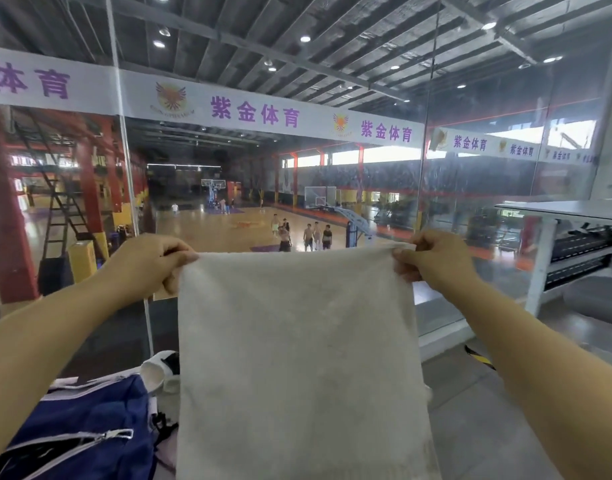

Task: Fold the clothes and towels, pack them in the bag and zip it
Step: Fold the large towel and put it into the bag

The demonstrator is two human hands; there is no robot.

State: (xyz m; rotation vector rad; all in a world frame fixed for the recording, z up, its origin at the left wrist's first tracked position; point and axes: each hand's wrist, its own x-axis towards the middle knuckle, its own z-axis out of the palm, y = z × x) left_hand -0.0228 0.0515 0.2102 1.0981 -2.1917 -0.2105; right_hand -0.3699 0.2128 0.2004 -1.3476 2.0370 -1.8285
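Our left hand (152, 261) and right hand (432, 258) pinch the towel's (297, 358) top corners mid-frame, letting it hang flat for folding.

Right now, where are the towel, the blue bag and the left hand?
towel (297, 358): head view, middle of the hanging cloth.
blue bag (96, 407): head view, blue fabric above its zipper.
left hand (152, 261): head view, back of the hand gripping the towel's top corner.
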